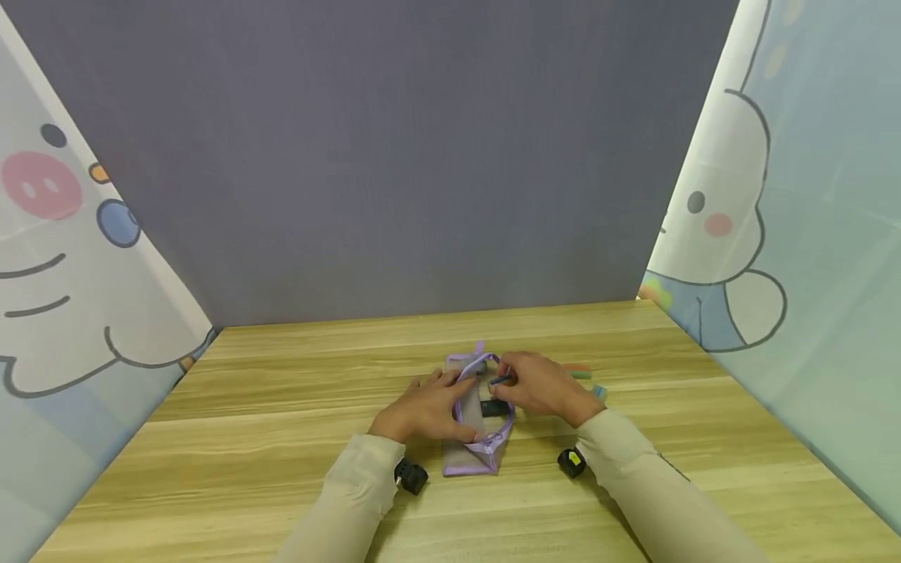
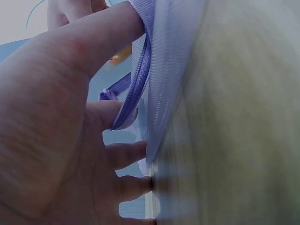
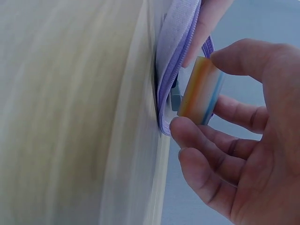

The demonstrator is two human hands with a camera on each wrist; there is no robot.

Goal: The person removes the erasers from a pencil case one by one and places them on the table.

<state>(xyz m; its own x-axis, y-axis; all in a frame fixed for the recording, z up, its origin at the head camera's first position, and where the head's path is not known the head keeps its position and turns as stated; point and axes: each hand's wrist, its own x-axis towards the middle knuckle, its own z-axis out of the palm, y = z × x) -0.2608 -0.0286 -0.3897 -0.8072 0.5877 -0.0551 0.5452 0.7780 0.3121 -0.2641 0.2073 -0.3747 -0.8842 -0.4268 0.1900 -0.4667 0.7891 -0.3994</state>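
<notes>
A mesh pouch (image 1: 470,469) with purple edging lies on the wooden table, its zipped mouth spread wide. My left hand (image 1: 429,410) rests across its left side, fingers spread and mostly straight. In the left wrist view, the thumb and index finger reach behind the purple zipper edge (image 2: 136,89), stretching the mouth. My right hand (image 1: 538,383) is over the opening and pinches a small striped block (image 3: 201,89), banded yellow, orange, white and blue like an eraser, between thumb and fingers. A dark block (image 1: 495,408) lies inside the pouch, with another dark piece (image 1: 482,367) towards its far end.
Right of the pouch, partly behind my right hand, lie a red and green strip (image 1: 580,371) and a blue striped block (image 1: 599,392). A grey panel (image 1: 422,172) stands along the table's back edge, with printed cloth (image 1: 809,234) on both sides.
</notes>
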